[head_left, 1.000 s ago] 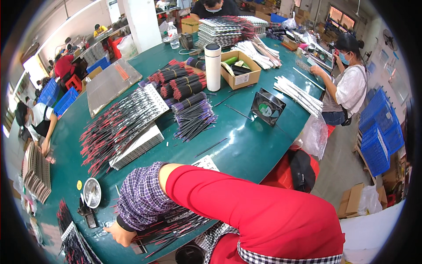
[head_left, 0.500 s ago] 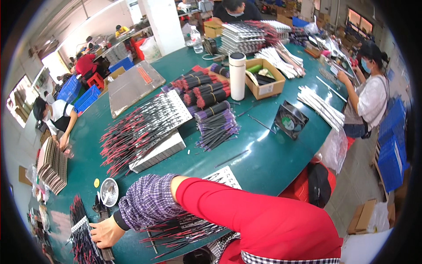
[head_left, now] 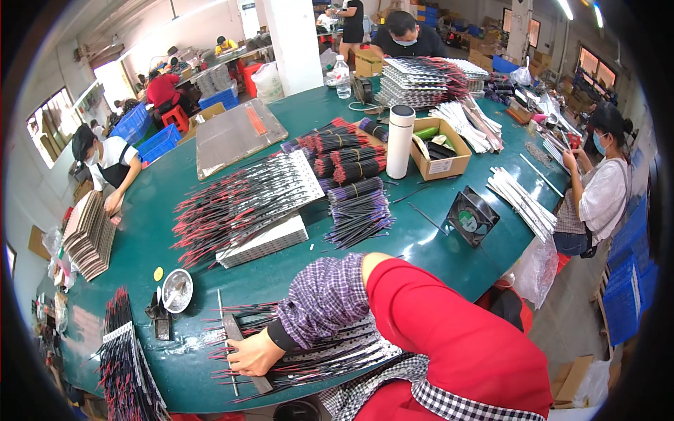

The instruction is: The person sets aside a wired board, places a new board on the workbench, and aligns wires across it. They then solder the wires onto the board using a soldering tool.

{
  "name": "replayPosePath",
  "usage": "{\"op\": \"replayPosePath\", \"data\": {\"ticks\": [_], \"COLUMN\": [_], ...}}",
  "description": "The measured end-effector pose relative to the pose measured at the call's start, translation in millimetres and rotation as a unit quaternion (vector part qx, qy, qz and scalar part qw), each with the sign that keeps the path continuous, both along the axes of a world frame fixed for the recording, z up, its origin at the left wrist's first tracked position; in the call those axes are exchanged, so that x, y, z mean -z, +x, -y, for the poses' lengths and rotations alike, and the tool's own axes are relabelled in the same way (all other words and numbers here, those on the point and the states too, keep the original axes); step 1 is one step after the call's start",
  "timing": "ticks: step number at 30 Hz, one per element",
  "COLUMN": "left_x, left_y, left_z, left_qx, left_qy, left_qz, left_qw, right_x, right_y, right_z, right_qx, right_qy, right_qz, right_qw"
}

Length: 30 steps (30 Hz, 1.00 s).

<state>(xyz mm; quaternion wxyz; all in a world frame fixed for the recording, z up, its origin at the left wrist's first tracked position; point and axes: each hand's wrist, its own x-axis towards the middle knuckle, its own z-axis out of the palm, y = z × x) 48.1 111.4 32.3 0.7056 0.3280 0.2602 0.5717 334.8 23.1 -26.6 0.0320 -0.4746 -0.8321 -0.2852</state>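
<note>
My right hand (head_left: 254, 352) is closed on a dark flat bar (head_left: 232, 327), which lies across thin black and red wires (head_left: 309, 375) near the table's front edge. These wires rest on a white perforated card (head_left: 379, 344), partly hidden by my forearm in its checked sleeve cover. Beside the bar, toward the left, lies a thin pale rod (head_left: 221, 316). Farther left is another batch of black and red wires (head_left: 125, 361) with a white strip (head_left: 117, 332) across it. A metal bowl (head_left: 187, 300) with whitish contents and a small black tray (head_left: 162, 328) stand between the batches. My left hand is out of view.
Mid-table sit a stack of wired white cards (head_left: 260, 186), bundled wires (head_left: 359, 216), a white bottle (head_left: 400, 144), a cardboard box (head_left: 449, 167) and a black fan (head_left: 472, 216). Co-workers sit left, right and across the green table (head_left: 421, 252).
My right hand has moved from the left wire batch to the right, onto the wires nearest me, with the bar under it. The view has shifted too.
</note>
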Motion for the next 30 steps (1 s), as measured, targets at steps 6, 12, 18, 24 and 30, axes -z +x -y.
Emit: {"op": "replayPosePath", "data": {"ticks": [6,12,18,24,30], "left_x": [12,-15,-77,-145,-203], "left_y": [-10,-26,2,26,81], "left_z": [0,-13,-53,-53,-27], "left_qx": [0.073,0.053,0.076,0.069,0.07], "left_qy": [0.027,0.12,0.231,0.332,0.444], "left_qz": [-0.055,-0.102,-0.138,-0.174,-0.197], "left_qw": [0.995,0.986,0.96,0.925,0.871], "right_x": [-35,-19,5,22,12], "right_y": [-26,-78,-86,-84,-71], "right_z": [89,209,195,147,133], "right_qx": [0.059,0.242,0.255,0.239,0.231], "right_qy": [-0.034,-0.108,-0.072,-0.001,0.02], "right_qz": [-0.309,-0.425,-0.391,-0.395,-0.448], "right_qw": [0.949,0.866,0.881,0.887,0.863]}}
